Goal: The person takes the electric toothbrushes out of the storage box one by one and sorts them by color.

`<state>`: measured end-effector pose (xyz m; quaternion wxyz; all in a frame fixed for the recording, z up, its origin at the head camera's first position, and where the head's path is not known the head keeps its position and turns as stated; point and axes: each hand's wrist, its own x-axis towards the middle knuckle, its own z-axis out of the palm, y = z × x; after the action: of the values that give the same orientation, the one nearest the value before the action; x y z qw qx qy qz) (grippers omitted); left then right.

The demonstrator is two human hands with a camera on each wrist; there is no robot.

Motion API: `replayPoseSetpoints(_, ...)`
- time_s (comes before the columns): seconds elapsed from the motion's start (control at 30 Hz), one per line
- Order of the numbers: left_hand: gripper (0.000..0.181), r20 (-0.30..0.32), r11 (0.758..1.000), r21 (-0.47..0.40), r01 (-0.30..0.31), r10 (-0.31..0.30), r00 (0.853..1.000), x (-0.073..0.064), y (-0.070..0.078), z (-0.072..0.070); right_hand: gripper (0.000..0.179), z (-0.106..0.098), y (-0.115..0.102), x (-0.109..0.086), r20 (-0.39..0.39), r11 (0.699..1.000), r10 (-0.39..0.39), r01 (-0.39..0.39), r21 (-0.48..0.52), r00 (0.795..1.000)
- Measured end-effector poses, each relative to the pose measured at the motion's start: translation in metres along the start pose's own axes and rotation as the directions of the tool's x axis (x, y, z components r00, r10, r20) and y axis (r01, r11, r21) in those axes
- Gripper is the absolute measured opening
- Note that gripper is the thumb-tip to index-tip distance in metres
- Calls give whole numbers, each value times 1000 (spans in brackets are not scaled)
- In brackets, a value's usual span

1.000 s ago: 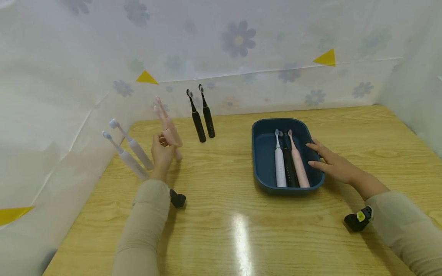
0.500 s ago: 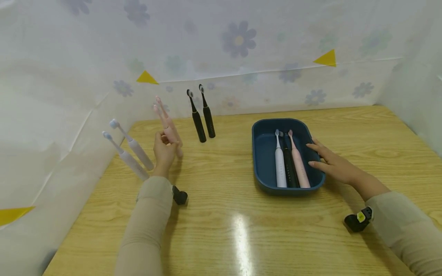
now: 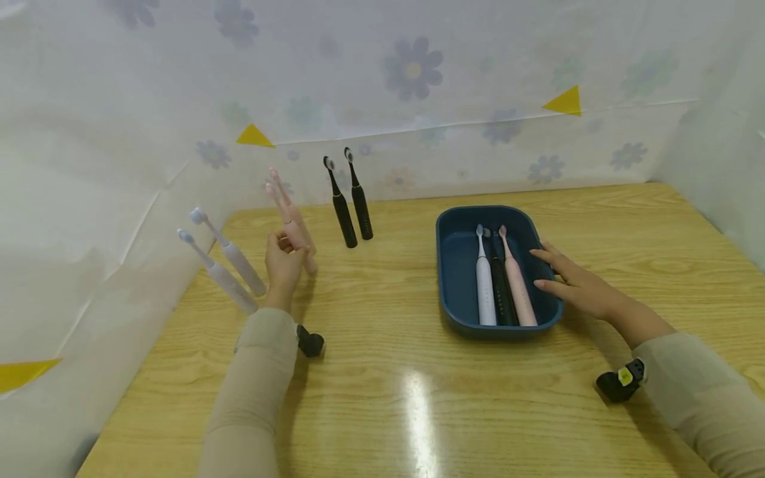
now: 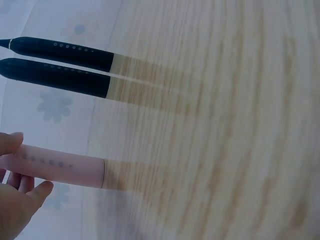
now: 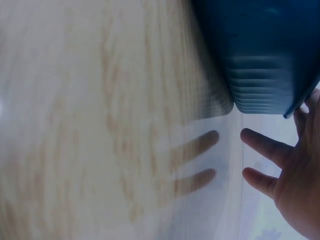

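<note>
My left hand (image 3: 283,269) pinches a pink electric toothbrush (image 4: 75,167) by its handle; it stands upright with its base close to the table. Right behind it stands a second pink electric toothbrush (image 3: 303,230), partly hidden in the head view. The fingers of my right hand (image 3: 576,285) lie over the right rim of a dark blue bin (image 3: 463,328). In the right wrist view, two of that hand's fingers stretch out straight beside the bin's wall. Inside the bin lie a white toothbrush (image 3: 485,285), a black one (image 3: 499,279) and a pink one (image 3: 518,285), side by side.
Two black electric toothbrushes (image 3: 342,216) stand upright at the back, right of the pink pair. A pair of white ones (image 3: 230,282) stands left of my left hand. The wooden table (image 3: 370,372) ends against a flower-patterned sheet (image 3: 478,153) at the back.
My left hand has shifted slightly to the right, with the front pink toothbrush still in its fingers. The right hand and the bin stay where they were.
</note>
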<state>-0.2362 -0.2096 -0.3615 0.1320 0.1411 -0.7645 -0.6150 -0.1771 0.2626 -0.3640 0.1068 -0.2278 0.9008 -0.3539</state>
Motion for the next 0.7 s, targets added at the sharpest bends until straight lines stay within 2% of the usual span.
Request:
replayPoseSetpoints(0.37, 49, -40, 999, -1, -34, 34, 999, -15, 2, -2, 63, 0, 1, 0, 0, 1000, 3, -3, 1, 1000)
replayPoseSetpoints(0.7, 45, -72, 987, -22, -160, 158, 985, -38, 13, -2, 63, 0, 1, -1, 6, 1000, 4, -4, 10, 1000)
